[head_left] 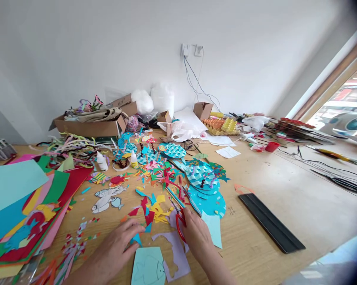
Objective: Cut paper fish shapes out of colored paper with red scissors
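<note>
My right hand (194,229) grips red-handled scissors (179,222), whose blades point away from me over yellow and purple scraps. My left hand (119,245) rests over the table with its fingers apart, beside a small blue scrap (136,239). Just right of and below that hand lies a light green card (149,267) with a pencil-drawn fish. A purple sheet (176,253) with a cut-out edge is beside the card. Another pale green piece (213,229) sits to the right of my right hand.
Coloured sheets (15,186) pile up at the left. Cut paper fish (107,198), glue bottles (101,161) and blue round pieces (209,200) lie ahead. A black tray (270,221) is at the right; a cardboard box (89,126) stands by the wall.
</note>
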Tool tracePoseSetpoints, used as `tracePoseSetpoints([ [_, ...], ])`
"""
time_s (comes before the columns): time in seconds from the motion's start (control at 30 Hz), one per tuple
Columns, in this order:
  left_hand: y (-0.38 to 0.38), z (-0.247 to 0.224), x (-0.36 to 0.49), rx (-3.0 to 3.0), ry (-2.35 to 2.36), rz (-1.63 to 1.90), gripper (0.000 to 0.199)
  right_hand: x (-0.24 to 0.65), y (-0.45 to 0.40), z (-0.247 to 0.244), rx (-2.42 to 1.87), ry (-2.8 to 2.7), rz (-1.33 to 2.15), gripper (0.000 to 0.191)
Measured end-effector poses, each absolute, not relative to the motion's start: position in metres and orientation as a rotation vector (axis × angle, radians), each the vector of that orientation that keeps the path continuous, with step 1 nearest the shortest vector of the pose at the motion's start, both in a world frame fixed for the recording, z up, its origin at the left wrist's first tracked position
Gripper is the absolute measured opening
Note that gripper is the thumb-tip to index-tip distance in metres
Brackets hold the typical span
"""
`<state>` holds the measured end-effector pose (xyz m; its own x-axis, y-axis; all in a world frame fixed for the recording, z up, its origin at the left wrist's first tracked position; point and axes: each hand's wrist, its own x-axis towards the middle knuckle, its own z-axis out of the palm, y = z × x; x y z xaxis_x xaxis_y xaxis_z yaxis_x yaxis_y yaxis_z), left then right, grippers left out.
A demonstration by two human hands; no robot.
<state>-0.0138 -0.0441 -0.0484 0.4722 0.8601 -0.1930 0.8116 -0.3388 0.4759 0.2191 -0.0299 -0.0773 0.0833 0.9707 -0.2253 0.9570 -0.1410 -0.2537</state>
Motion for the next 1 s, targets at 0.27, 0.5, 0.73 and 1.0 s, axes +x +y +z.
tracePoseSetpoints([
  [0.27,-0.023,-0.041,0.019,2.261,1.278,0.178,0.040,0.233,-0.032,-0.078,-2.229,-1.954,0.510,0.020],
  [0.5,0.000,-0.059,0.069,2.310,1.162,0.120,0.052,0.225,-0.032,-0.084,-2.150,-1.929,0.504,0.018],
  [0.73,0.019,-0.081,0.080,2.331,1.164,0.131,0.041,0.226,-0.030,-0.098,-2.039,-1.880,0.485,0.015],
  [1.0,0.025,-0.083,0.084,2.419,1.091,0.107,0.020,0.234,-0.027,-0.113,-1.929,-1.820,0.423,0.012],
])
